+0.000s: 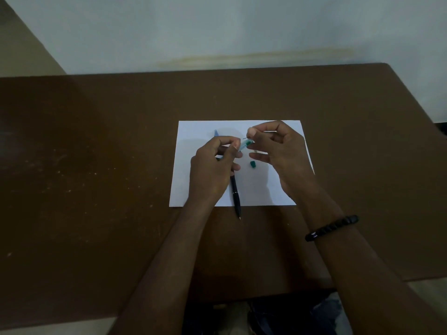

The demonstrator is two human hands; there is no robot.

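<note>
A white sheet of paper (256, 189) lies on the brown table (96, 165). Above it my left hand (212, 168) grips a small clear tube with teal inside (245, 144), tilted up to the right. My right hand (278, 151) pinches a thin dark lead (244, 137) at the tube's upper end, thumb and forefinger together. A small teal cap (253, 164) lies on the paper between my hands. A black pencil or pen (235, 194) lies partly under my left hand, its tip past the paper's near edge. A blue pointed piece (216, 132) shows behind my left hand.
The table backs onto a pale wall (217, 32). A black bracelet (331, 228) circles my right wrist. The table's near edge runs just above my lap.
</note>
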